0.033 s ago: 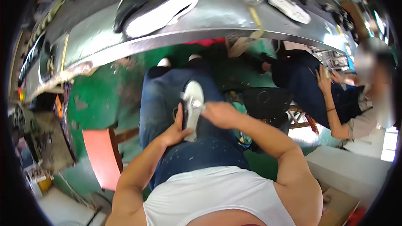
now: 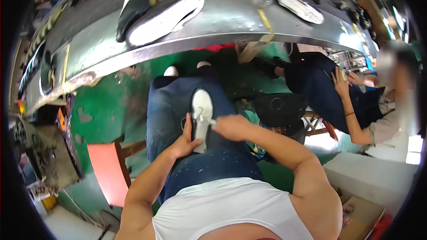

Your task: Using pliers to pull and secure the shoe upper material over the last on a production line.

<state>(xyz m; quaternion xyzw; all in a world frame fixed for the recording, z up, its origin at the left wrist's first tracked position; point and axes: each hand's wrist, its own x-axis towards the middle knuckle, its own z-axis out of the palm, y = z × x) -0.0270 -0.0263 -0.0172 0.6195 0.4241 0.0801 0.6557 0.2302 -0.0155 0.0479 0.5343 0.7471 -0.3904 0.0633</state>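
Observation:
Across my lap lies a shoe sole piece with its white face up and a black rim, its rounded toe end pointing away from me. My left hand is closed around its left side near the heel end, thumb on top. Just right of the sole, my right hand is closed on a thin pale stick-like tool. The tool's tip reaches the middle of the white face. The tool's exact kind is too blurred to make out.
A metal-edged bench spans the far side, carrying a large white sole, a black shoe piece and a smaller white sole. A red-topped stool stands left. At right sits a person working with both hands.
The view has shifted slightly, so the bench items appear a little further left and lower. Both hands keep their holds, and the tool's tip stays around the sole's middle.

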